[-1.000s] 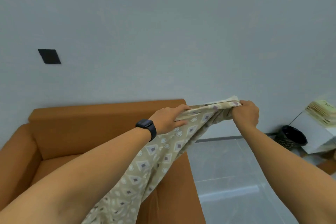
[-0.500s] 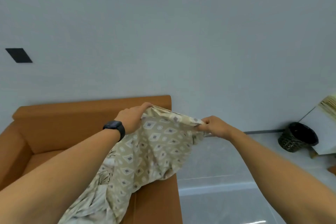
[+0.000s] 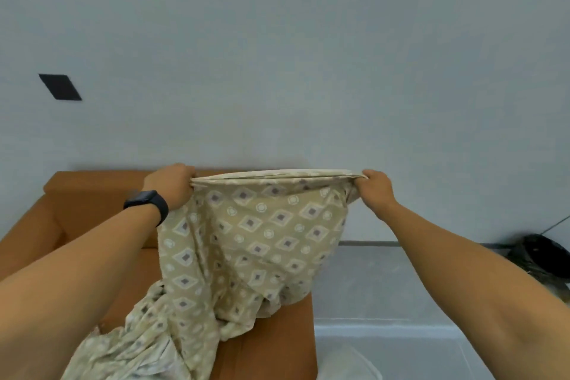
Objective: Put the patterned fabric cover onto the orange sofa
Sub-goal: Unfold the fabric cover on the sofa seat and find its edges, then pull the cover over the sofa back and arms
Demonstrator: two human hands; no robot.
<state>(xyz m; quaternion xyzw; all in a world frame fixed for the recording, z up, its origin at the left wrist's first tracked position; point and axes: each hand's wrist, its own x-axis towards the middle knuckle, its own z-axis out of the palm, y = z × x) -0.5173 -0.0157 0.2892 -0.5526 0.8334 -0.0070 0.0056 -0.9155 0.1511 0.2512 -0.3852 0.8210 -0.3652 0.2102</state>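
Observation:
The beige patterned fabric cover (image 3: 259,237) with grey diamonds hangs stretched between my two hands in front of the orange sofa (image 3: 92,194). My left hand (image 3: 169,185), with a black watch on the wrist, grips the cover's top edge at its left end, level with the sofa's backrest. My right hand (image 3: 374,190) grips the same edge at its right end, beyond the sofa's right side. The top edge is pulled taut and level. The cover's lower part drapes over the right armrest and bunches on the seat at the bottom left.
A pale wall (image 3: 277,55) rises behind the sofa, with a black square plate (image 3: 60,87) on its left part. Grey tiled floor (image 3: 385,287) lies to the right of the sofa. A dark woven basket (image 3: 543,253) stands at the far right by the wall.
My hands have moved apart, spreading the cover's top edge wide and taut. The edge was bunched between close hands one second ago. The view shifted slightly right and back.

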